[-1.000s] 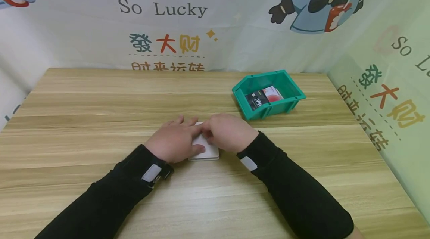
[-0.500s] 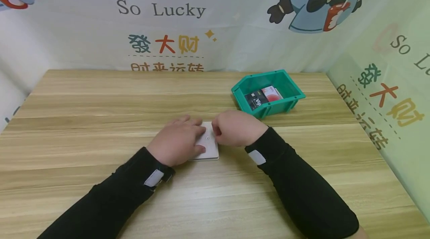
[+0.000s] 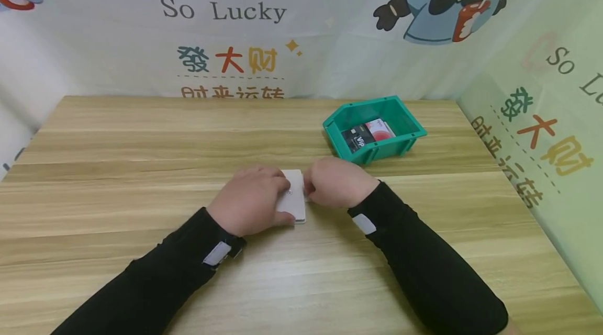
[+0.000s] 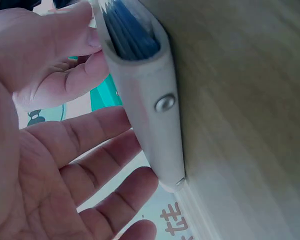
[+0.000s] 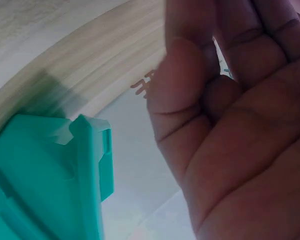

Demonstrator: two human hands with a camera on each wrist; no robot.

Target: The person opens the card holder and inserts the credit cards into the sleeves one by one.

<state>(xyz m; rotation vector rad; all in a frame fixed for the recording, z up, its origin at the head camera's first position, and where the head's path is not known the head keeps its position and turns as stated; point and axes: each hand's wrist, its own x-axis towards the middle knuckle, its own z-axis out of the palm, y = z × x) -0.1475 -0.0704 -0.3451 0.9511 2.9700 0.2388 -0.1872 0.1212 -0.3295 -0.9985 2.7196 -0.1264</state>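
A white card holder [image 3: 296, 200] lies on the wooden table, a small snap button showing on its cover. My left hand [image 3: 249, 200] holds it from the left, thumb at the near edge, index finger over the cover. In the left wrist view, other fingertips touch the spine [image 4: 145, 95], which has metal rivets, and bluish sleeves [image 4: 132, 37] fill the open end. At the right edge, my right hand [image 3: 343, 183] is curled, its thumb [image 5: 180, 80] against the index finger, pinching there; the pinched edge is hidden by the fingers.
Behind my right hand stands a green bin [image 3: 377, 152] with a black VIP card [image 3: 358, 137] and a pink and white card [image 3: 379, 130] inside. Printed cloth [image 3: 226, 31] hangs behind the wooden table [image 3: 141, 141] and on both sides.
My right hand has moved off the cover's middle to its right edge, uncovering the snap button. My left thumb has slid from the cover to the near edge.
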